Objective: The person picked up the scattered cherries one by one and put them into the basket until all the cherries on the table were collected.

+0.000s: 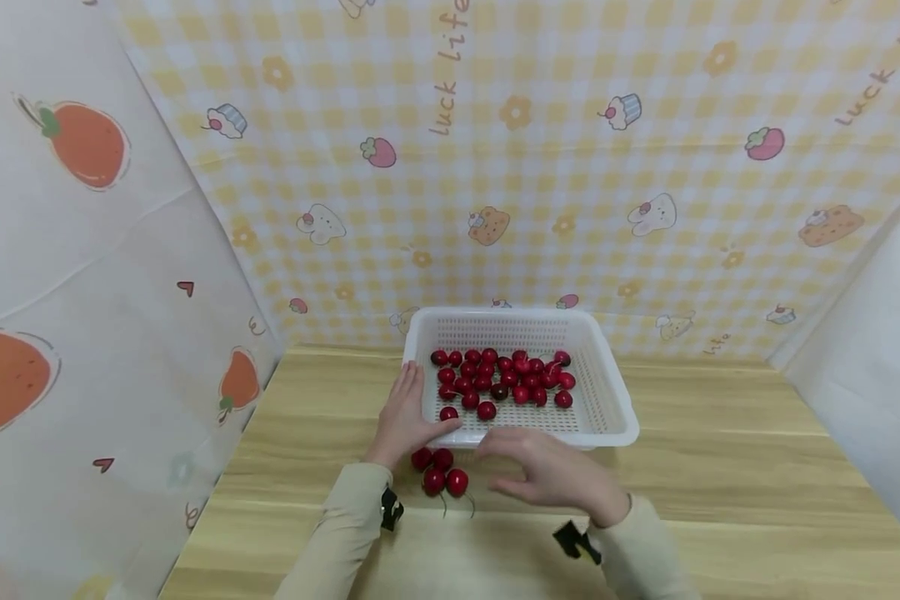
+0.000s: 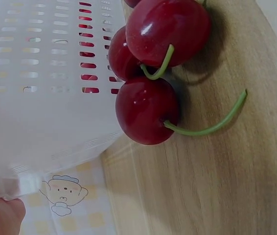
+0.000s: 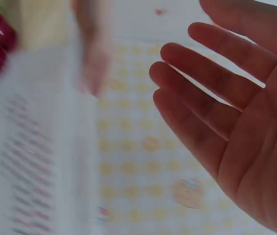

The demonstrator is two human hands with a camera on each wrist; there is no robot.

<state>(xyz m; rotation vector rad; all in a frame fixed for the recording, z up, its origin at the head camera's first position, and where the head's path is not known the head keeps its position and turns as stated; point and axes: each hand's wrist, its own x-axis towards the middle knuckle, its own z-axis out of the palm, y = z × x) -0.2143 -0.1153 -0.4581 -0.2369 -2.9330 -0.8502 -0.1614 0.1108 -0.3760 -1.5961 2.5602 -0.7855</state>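
Note:
A white perforated plastic basket [image 1: 607, 400] holds many dark red cherries [image 1: 508, 379] in a loose layer. My left hand [image 1: 405, 417] grips its front left corner, thumb over the front rim and fingers along the left rim; a fingertip [image 2: 12, 209] shows at the rim's underside in the left wrist view. Several more cherries [image 1: 435, 481] with green stems lie on the table against the basket's front wall, below my left wrist. My right hand [image 1: 547, 471] hovers by the front rim, to the right of those cherries. Its fingers [image 3: 202, 73] are spread and nearly straight, the palm bare.
The basket stands on a wood-grain table [image 1: 720, 467] near its back edge. Behind it hangs a yellow-checked cloth [image 1: 540, 183] with printed pictures, and a white printed cloth [image 1: 135, 275] closes off the left side. Black straps [image 1: 392, 508] sit at both wrists.

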